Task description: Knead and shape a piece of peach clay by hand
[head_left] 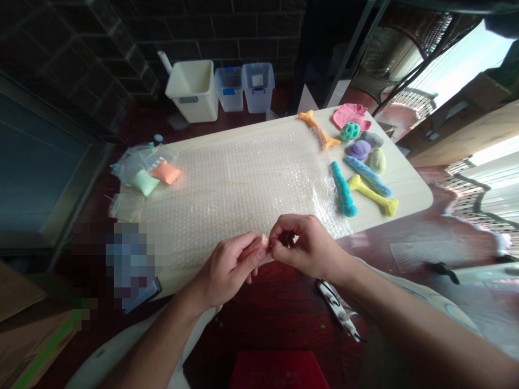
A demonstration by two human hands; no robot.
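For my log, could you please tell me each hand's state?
Left hand: closed on a small shiny piece.
Right hand: closed; whether holding anything is unclear.

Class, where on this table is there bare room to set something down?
The bubble wrap is bare between the orange packet and teal spiral. The tabletop is free between the yellow bone shape and its rounded right corner. Crowded: around the purple shape and orange packet.

Left hand (233,265) near right hand (306,243), bubble wrap (227,189) on table (409,186), turquoise cone (343,189)
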